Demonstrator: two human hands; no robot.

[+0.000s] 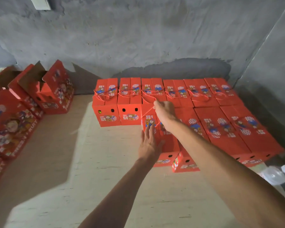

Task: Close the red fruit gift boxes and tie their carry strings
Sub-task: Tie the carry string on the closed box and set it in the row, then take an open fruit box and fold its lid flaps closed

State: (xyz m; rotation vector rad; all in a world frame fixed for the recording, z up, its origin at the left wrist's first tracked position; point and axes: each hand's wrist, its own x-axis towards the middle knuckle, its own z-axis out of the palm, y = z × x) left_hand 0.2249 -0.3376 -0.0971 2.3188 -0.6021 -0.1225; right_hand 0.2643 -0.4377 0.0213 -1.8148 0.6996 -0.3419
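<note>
**Both hands on one red box, string pulled taut**

The red cardboard fruit gift box with a cartoon print on its top [152,127] stands right under the two hands, its flaps folded shut. A twisted red carry string [146,112] rises from its top in a tight line up to the right hand [164,111], whose fingers are curled round the string and pinch it at its upper end. The left hand [149,143] lies flat on the near-left part of the box top, fingers straight and slightly spread, pressing down.

Just beyond the right hand runs a row of closed red boxes with looped strings on their lids [164,91], set close against the rough grey plaster wall [138,38]. To the right of the right forearm more closed red boxes [229,129] sit packed side by side, touching one another. Just this side of the left hand, a smaller-looking red box end with a round hole [186,163] pokes out at a slight angle.

Well off to the left of the left hand, several red boxes with their brown-lined flaps standing open [44,89] are lined up. Everything rests on pale cardboard sheeting [89,170]. Beside the right elbow lies a clear plastic bottle with a white cap [276,175], blurred.
</note>
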